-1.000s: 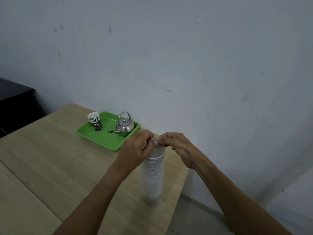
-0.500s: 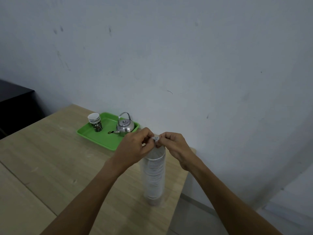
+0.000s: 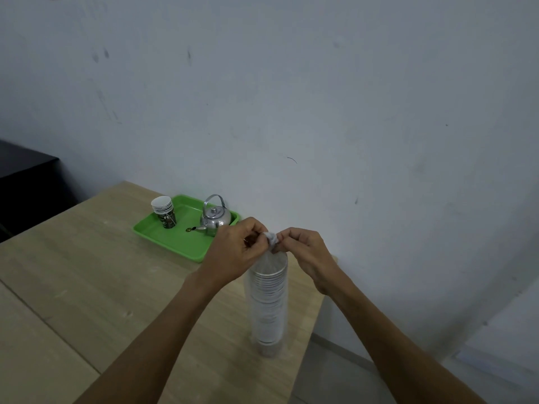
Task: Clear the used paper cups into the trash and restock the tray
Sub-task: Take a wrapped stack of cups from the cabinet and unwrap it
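Tall stack of white paper cups in a clear plastic sleeve (image 3: pixel 269 298) stands upright near the front right corner of the light wooden table (image 3: pixel 73 272), close to the edge. The sleeve's top is gathered into a small white twisted knot (image 3: pixel 272 239) directly above the stack.

Both hands meet at that knot. The left hand (image 3: pixel 233 253) comes in from the left w/ fingers curled, thumb & forefinger pinching the knot's left side. The right hand (image 3: pixel 306 253) mirrors it from the right, fingertips pinching the other side. The hands almost touch over the knot. Can't tell if the knot is tied tight or partly undone: it's tiny & half covered by fingers.

Further back, by the wall, a bright green rectangular plastic tray (image 3: pixel 172 243) lies flat on the table, near the sleeved stack but not touching it. On the tray's rear left is a short nested stack of paper cups (image 3: pixel 164 214) w/ dark printed sides & white rims, upright. On the rear right is a small shiny steel kettle (image 3: pixel 215 220), wire handle raised, spout pointing front-left. The left hand's knuckles overlap the kettle's lower right in view.

Far left, a black cabinet (image 3: pixel 26 182) sits beside the table. Behind everything is a pale grey wall (image 3: pixel 291 97) w/ scuff marks.
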`<control>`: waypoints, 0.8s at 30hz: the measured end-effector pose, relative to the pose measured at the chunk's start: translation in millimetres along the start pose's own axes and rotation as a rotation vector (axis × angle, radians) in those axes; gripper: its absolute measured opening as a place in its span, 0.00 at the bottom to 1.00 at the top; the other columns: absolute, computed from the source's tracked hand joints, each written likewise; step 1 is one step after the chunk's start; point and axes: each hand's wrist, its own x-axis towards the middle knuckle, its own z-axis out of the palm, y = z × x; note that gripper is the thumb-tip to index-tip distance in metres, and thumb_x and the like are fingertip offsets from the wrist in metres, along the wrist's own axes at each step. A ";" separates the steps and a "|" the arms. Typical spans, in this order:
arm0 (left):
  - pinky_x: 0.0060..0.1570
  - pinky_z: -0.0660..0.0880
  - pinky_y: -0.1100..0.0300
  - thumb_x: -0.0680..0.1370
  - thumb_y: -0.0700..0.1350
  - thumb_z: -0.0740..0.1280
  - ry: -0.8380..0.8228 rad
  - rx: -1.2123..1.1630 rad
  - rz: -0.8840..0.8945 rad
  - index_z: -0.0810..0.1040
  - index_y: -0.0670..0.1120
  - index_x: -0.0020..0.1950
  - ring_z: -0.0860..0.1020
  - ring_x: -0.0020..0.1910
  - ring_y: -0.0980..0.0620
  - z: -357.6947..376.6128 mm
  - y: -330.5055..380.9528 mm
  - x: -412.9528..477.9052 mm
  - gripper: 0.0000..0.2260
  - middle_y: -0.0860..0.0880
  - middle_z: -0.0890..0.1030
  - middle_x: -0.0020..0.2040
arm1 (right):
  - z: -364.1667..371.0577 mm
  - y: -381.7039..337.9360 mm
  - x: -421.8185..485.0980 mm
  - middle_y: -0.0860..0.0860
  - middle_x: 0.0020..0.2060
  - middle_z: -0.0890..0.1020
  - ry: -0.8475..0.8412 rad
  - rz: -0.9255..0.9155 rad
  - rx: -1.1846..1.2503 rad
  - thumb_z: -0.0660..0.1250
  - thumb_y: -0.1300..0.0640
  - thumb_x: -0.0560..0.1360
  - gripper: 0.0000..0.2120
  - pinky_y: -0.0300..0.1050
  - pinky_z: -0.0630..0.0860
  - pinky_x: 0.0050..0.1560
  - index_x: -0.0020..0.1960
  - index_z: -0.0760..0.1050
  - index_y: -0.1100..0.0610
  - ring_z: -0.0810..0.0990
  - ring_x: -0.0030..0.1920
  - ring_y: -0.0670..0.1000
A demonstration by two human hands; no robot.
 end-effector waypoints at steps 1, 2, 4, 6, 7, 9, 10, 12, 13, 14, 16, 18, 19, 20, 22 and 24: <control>0.31 0.76 0.61 0.73 0.48 0.66 0.002 0.001 -0.005 0.79 0.44 0.40 0.77 0.29 0.61 -0.4 0.1 0.6 0.08 0.56 0.80 0.31 | -0.2 -0.4 -0.7 0.55 0.37 0.82 -0.006 -0.006 0.005 0.66 0.63 0.75 0.06 0.36 0.77 0.46 0.42 0.80 0.63 0.80 0.40 0.46; 0.30 0.76 0.61 0.73 0.48 0.67 -0.003 0.001 -0.002 0.79 0.43 0.40 0.77 0.29 0.61 -0.4 0.5 1.0 0.08 0.56 0.80 0.31 | 0.2 0.2 -1.0 0.55 0.36 0.82 0.000 -0.019 -0.006 0.67 0.61 0.75 0.07 0.38 0.77 0.45 0.42 0.80 0.63 0.80 0.39 0.47; 0.30 0.77 0.57 0.74 0.47 0.66 -0.030 -0.010 0.014 0.80 0.42 0.40 0.78 0.29 0.58 0.0 2.8 1.6 0.09 0.54 0.81 0.32 | 1.3 3.1 0.2 0.56 0.35 0.82 0.035 -0.041 -0.047 0.69 0.59 0.74 0.07 0.43 0.76 0.44 0.40 0.80 0.62 0.79 0.38 0.48; 0.31 0.78 0.56 0.74 0.47 0.65 -0.056 -0.023 0.030 0.80 0.42 0.41 0.80 0.30 0.56 1.0 6.5 2.1 0.09 0.54 0.82 0.33 | 1.9 6.7 2.9 0.57 0.35 0.83 0.093 -0.057 -0.127 0.70 0.54 0.72 0.09 0.51 0.77 0.42 0.38 0.80 0.59 0.79 0.37 0.50; 0.31 0.78 0.56 0.74 0.47 0.64 -0.063 -0.024 0.037 0.80 0.42 0.41 0.80 0.31 0.55 1.6 8.3 2.1 0.09 0.55 0.81 0.33 | 2.5 8.8 4.8 0.56 0.34 0.83 0.125 -0.065 -0.181 0.70 0.51 0.71 0.09 0.53 0.77 0.41 0.38 0.80 0.58 0.79 0.36 0.50; 0.31 0.77 0.54 0.74 0.47 0.63 -0.066 -0.020 0.045 0.79 0.43 0.42 0.79 0.30 0.53 4.7 11.7 1.9 0.09 0.56 0.79 0.33 | 3.0 11.6 7.9 0.52 0.32 0.82 0.184 -0.085 -0.284 0.69 0.51 0.70 0.08 0.51 0.76 0.39 0.37 0.78 0.55 0.78 0.35 0.48; 0.31 0.76 0.53 0.75 0.46 0.63 -0.062 -0.018 0.041 0.79 0.43 0.42 0.78 0.30 0.52 6.6 11.8 1.5 0.09 0.55 0.80 0.32 | 3.5 11.7 9.0 0.49 0.31 0.81 0.202 -0.093 -0.322 0.69 0.52 0.71 0.07 0.49 0.75 0.38 0.37 0.77 0.54 0.76 0.34 0.47; 0.30 0.76 0.50 0.76 0.44 0.64 -0.050 -0.031 0.005 0.79 0.42 0.42 0.78 0.30 0.49 9.8 9.2 0.4 0.07 0.52 0.81 0.33 | 3.8 10.9 9.7 0.47 0.30 0.79 0.201 -0.081 -0.328 0.69 0.55 0.72 0.06 0.46 0.73 0.37 0.37 0.77 0.54 0.75 0.33 0.46; 0.30 0.76 0.50 0.76 0.42 0.64 -0.041 -0.048 -0.024 0.79 0.42 0.42 0.78 0.30 0.48 10.8 8.1 -0.5 0.06 0.51 0.81 0.34 | 2.9 10.0 9.9 0.48 0.31 0.80 0.186 -0.068 -0.304 0.68 0.56 0.73 0.06 0.46 0.73 0.38 0.37 0.78 0.55 0.75 0.34 0.46; 0.30 0.77 0.51 0.76 0.40 0.64 -0.031 -0.064 -0.052 0.79 0.43 0.42 0.78 0.31 0.47 11.7 7.8 -1.3 0.05 0.51 0.81 0.35 | 1.4 8.5 9.7 0.48 0.31 0.80 0.168 -0.056 -0.277 0.68 0.58 0.73 0.06 0.47 0.73 0.39 0.37 0.78 0.56 0.76 0.34 0.46; 0.30 0.76 0.59 0.75 0.39 0.64 -0.010 -0.085 -0.094 0.78 0.44 0.41 0.77 0.31 0.51 12.9 8.9 -1.8 0.05 0.51 0.81 0.35 | -2.2 4.7 9.4 0.51 0.31 0.80 0.134 -0.036 -0.205 0.66 0.63 0.72 0.05 0.46 0.74 0.40 0.39 0.79 0.60 0.77 0.35 0.47; 0.30 0.71 0.68 0.74 0.40 0.64 0.005 -0.110 -0.127 0.78 0.43 0.40 0.75 0.30 0.58 14.3 10.9 -2.1 0.05 0.51 0.80 0.33 | -4.3 0.2 8.0 0.54 0.32 0.80 0.097 -0.020 -0.113 0.64 0.68 0.72 0.05 0.38 0.74 0.39 0.42 0.79 0.66 0.77 0.33 0.46; 0.31 0.69 0.70 0.74 0.41 0.65 0.009 -0.115 -0.134 0.78 0.42 0.40 0.74 0.30 0.59 14.9 11.1 -2.3 0.05 0.51 0.80 0.33 | -5.2 -1.5 7.8 0.55 0.31 0.79 0.085 -0.016 -0.083 0.63 0.69 0.72 0.05 0.34 0.73 0.36 0.43 0.78 0.68 0.77 0.32 0.45; 0.31 0.69 0.70 0.75 0.42 0.66 0.013 -0.119 -0.140 0.78 0.42 0.40 0.74 0.31 0.59 15.5 10.8 -3.5 0.06 0.52 0.79 0.34 | -5.6 -2.7 7.3 0.55 0.31 0.79 0.078 -0.015 -0.061 0.63 0.70 0.73 0.05 0.32 0.72 0.34 0.44 0.78 0.69 0.76 0.30 0.44; 0.32 0.71 0.67 0.75 0.47 0.65 0.023 -0.133 -0.141 0.79 0.43 0.41 0.76 0.33 0.56 16.4 9.9 -5.3 0.08 0.52 0.79 0.35 | -5.9 -4.6 7.1 0.56 0.31 0.78 0.071 -0.015 -0.014 0.62 0.71 0.73 0.06 0.31 0.72 0.33 0.45 0.78 0.70 0.76 0.28 0.43; 0.37 0.73 0.68 0.75 0.46 0.65 0.030 -0.134 -0.117 0.80 0.42 0.43 0.77 0.38 0.55 15.0 6.9 -6.3 0.09 0.50 0.80 0.40 | -4.6 -7.5 7.5 0.56 0.31 0.78 0.063 -0.004 0.030 0.62 0.72 0.74 0.07 0.31 0.73 0.32 0.46 0.78 0.71 0.76 0.27 0.42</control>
